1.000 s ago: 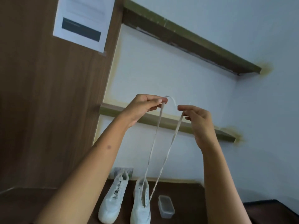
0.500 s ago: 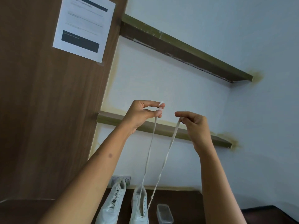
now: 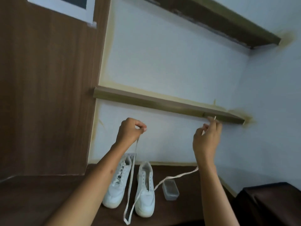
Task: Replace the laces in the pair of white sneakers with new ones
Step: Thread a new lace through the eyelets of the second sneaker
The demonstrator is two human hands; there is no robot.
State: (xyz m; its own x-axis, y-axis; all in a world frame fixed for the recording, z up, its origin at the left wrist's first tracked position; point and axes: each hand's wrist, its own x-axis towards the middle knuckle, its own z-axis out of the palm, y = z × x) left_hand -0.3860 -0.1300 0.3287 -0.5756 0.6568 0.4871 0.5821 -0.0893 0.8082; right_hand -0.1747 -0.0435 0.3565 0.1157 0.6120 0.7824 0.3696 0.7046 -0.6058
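Pinching lace (image 3: 130, 180) ends: left hand (image 3: 130, 131), right hand (image 3: 207, 137) (loop sagging below).

A small clear plastic container (image 3: 170, 190) with a lid sits on the dark wooden tabletop (image 3: 40, 198), below two wooden wall shelves (image 3: 162, 105) (glue-coloured stains mark their ends), while a printed sheet (image 3: 65, 7) hangs on the brown wood panel (image 3: 45, 79) at left.

Sneakers (image 3: 145, 191) – smooth white leather-look; lace (image 3: 130, 185) – flat matt cloth; desk (image 3: 40, 201) – dark wood.
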